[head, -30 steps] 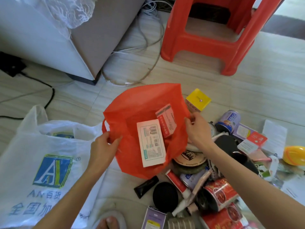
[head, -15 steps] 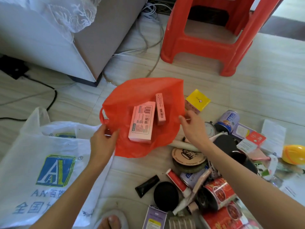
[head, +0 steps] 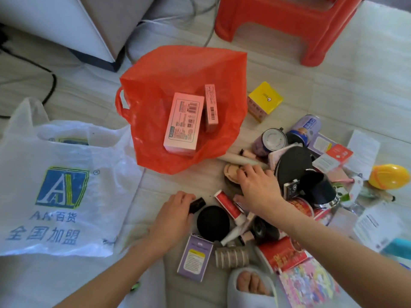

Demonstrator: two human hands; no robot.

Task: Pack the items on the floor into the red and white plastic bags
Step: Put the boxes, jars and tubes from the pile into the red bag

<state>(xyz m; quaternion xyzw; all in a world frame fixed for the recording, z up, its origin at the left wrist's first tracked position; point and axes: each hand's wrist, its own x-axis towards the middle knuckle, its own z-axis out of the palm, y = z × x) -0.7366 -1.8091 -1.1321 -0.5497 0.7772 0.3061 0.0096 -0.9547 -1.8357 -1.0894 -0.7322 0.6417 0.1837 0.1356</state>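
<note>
Pinching dark tube (head: 196, 205), left hand (head: 175, 215); right hand (head: 259, 188) spread flat on pile; white bag (head: 55, 185) reads "AL 百货 全国加盟".

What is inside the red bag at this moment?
Inside the red plastic bag lie two pink boxes: a large flat box and a narrow box beside it. Anything beneath them is covered.

We see a bright, evenly daylit floor (head: 333, 90) with soft, faint shadows and no harsh glare; the light looks a little washed out and hazy. The whole view is slightly soft, with motion blur on the left hand (head: 175, 210) and forearm, and wide-angle bending grows toward the edges and corners.
</note>
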